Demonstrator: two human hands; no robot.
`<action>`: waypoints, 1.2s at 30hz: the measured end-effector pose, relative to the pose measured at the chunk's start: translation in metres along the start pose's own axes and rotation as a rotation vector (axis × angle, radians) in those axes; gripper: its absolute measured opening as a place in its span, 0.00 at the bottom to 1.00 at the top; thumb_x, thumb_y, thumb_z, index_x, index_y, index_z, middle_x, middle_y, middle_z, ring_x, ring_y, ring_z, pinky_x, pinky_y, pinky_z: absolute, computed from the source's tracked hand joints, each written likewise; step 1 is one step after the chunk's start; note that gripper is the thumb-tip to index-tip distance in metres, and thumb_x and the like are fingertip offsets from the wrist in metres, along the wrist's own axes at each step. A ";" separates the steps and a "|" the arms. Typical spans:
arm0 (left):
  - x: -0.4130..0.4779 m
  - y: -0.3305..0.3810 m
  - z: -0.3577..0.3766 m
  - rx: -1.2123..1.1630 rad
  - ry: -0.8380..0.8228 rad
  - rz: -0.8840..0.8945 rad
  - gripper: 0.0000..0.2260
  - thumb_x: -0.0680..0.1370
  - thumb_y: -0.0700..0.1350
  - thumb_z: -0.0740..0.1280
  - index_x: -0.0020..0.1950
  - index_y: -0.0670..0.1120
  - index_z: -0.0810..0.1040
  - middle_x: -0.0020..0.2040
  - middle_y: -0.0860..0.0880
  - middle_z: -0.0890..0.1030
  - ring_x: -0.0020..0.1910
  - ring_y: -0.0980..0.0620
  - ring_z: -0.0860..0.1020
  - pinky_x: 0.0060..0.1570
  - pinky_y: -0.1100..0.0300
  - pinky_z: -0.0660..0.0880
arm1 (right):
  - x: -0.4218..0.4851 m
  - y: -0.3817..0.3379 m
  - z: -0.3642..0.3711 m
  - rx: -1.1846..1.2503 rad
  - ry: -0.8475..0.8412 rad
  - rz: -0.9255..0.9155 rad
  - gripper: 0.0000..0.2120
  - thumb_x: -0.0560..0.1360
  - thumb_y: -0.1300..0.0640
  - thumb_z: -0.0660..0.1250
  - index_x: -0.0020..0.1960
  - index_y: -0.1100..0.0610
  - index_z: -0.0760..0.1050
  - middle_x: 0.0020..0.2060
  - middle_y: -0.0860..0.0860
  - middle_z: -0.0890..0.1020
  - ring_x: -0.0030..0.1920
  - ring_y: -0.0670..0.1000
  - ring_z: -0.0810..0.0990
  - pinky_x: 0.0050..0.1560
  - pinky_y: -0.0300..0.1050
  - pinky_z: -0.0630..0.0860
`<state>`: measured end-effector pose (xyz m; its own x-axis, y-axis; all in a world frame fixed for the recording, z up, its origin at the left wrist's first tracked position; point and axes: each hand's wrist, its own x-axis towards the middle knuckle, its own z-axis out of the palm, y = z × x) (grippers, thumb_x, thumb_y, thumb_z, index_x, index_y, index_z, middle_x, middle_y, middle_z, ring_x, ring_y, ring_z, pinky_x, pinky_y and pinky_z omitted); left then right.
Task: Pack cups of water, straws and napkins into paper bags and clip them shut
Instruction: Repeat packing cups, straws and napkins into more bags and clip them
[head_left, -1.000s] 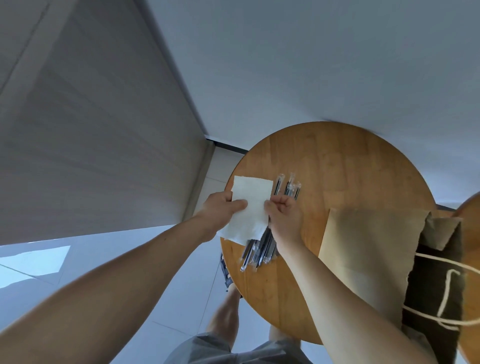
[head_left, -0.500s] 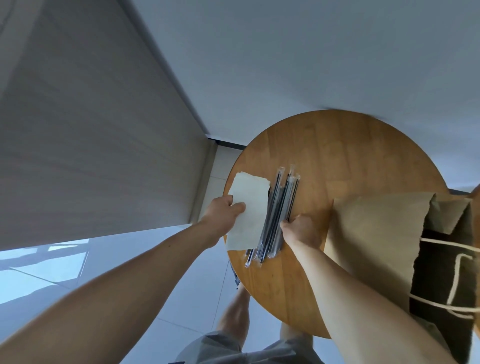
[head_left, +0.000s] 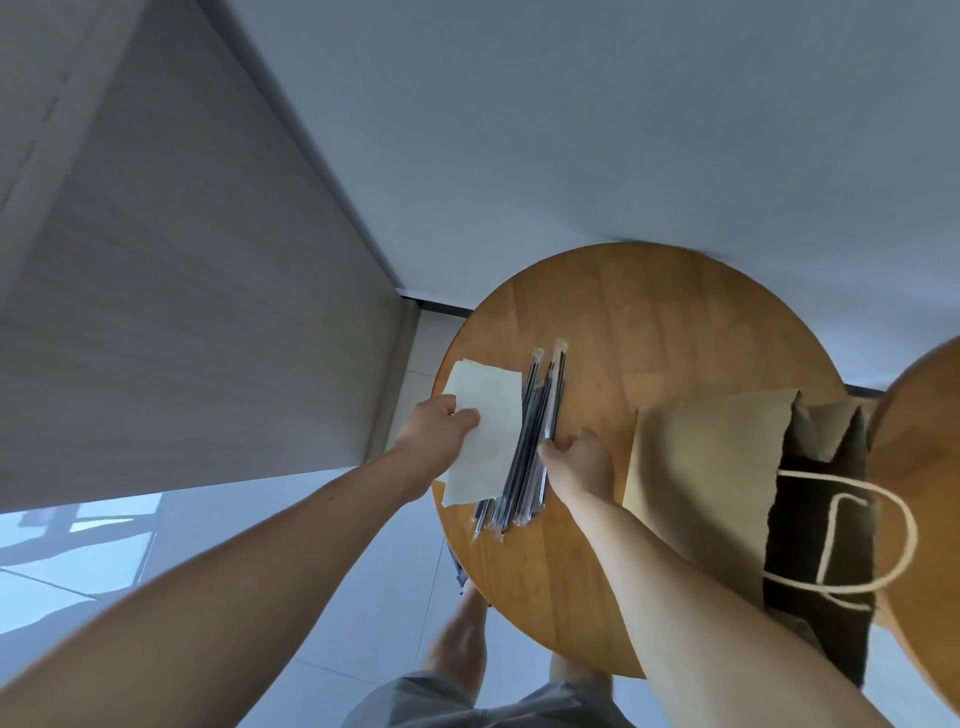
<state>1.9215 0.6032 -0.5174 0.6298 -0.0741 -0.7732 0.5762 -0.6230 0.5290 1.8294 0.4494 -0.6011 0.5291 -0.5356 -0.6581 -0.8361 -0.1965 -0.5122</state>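
Brown bag (head_left: 711, 467), one; one napkin (head_left: 493, 410) in left fingers (head_left: 464, 416), straws (head_left: 537, 410) in right fingers (head_left: 549, 450).

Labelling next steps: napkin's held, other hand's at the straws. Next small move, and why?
Probably the right hand draws one out of the wrapped straws: it pinches them, the left hand holds the napkin, and the paper bag is open beside them.

Plain indoor room, maybe a home — round wooden table (head_left: 649, 312), tiled floor (head_left: 374, 597), bare walls (head_left: 571, 130)
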 end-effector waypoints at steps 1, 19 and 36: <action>-0.003 0.003 0.000 0.009 0.009 0.013 0.10 0.81 0.50 0.62 0.56 0.44 0.77 0.54 0.45 0.80 0.50 0.46 0.78 0.48 0.51 0.78 | -0.006 -0.006 -0.005 0.080 0.018 -0.017 0.10 0.75 0.54 0.69 0.38 0.51 0.69 0.33 0.48 0.77 0.34 0.50 0.76 0.29 0.39 0.66; -0.125 0.139 0.004 -0.257 -0.183 0.484 0.10 0.68 0.56 0.72 0.48 0.57 0.84 0.47 0.53 0.86 0.47 0.48 0.85 0.48 0.46 0.81 | -0.126 -0.101 -0.159 0.480 0.044 -0.463 0.04 0.74 0.54 0.74 0.44 0.51 0.80 0.32 0.47 0.81 0.33 0.46 0.79 0.38 0.40 0.75; -0.192 0.211 0.045 -0.250 -0.500 0.667 0.08 0.77 0.42 0.71 0.55 0.42 0.82 0.49 0.45 0.86 0.47 0.46 0.84 0.44 0.56 0.82 | -0.145 -0.086 -0.280 0.629 -0.057 -0.659 0.15 0.66 0.45 0.77 0.52 0.43 0.82 0.51 0.47 0.86 0.53 0.49 0.84 0.50 0.42 0.81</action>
<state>1.8988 0.4507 -0.2735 0.6080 -0.7324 -0.3066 0.3034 -0.1426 0.9421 1.7841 0.3141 -0.3066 0.8918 -0.4292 -0.1431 -0.1372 0.0446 -0.9895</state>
